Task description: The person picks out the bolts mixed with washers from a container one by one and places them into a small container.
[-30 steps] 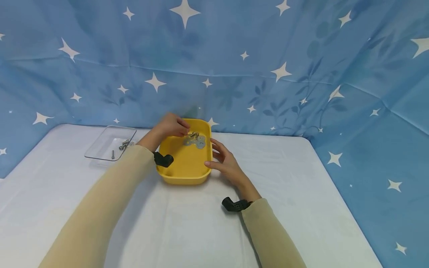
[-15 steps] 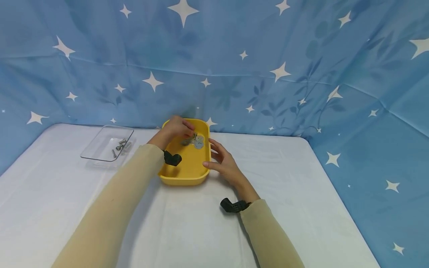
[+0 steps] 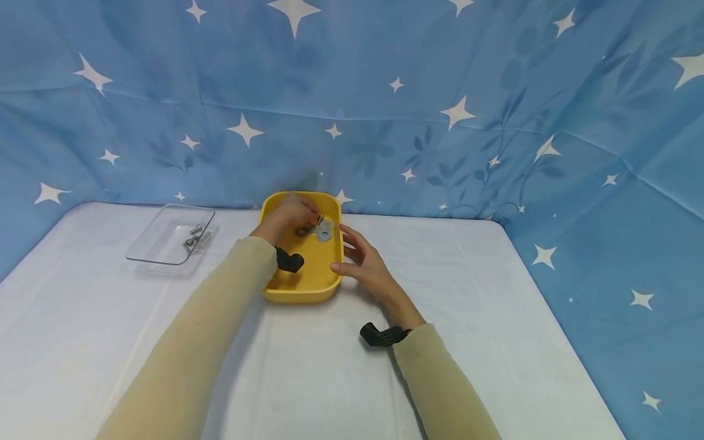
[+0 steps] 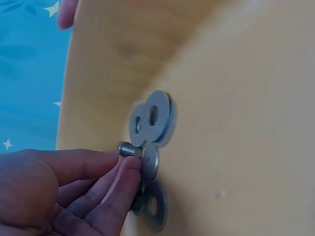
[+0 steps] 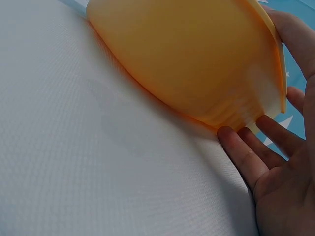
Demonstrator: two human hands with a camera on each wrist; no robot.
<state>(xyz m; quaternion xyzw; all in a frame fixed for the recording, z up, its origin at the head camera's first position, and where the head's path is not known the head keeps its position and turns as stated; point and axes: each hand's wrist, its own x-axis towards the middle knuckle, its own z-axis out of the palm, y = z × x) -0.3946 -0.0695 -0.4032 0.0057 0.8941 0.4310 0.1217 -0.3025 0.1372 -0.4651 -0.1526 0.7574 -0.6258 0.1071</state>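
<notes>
My left hand (image 3: pixel 291 214) reaches down inside a yellow tray (image 3: pixel 308 296). In the left wrist view its thumb and a finger pinch a small metal bolt (image 4: pixel 129 149), whose head sticks out past the fingertips. Flat washers (image 4: pixel 158 117) lie close by, some overlapping; in the head view the washers (image 3: pixel 324 231) show just right of the fingers. My right hand (image 3: pixel 370 269) is at the tray's right side. The right wrist view has its spread fingers (image 5: pixel 241 152) touching the tray's outer wall (image 5: pixel 187 54), with the thumb over the rim.
Left of the tray stands a clear plastic box (image 3: pixel 159 261) holding several bolts (image 3: pixel 190 240). Both things are on a white-covered table (image 3: pixel 473 305), with a blue star-patterned cloth (image 3: pixel 374 122) hanging behind its far edge.
My left hand has moved right and deeper into the tray, over the bolts and washers. The right hand stays at the tray's side. The whole view has shifted slightly.
</notes>
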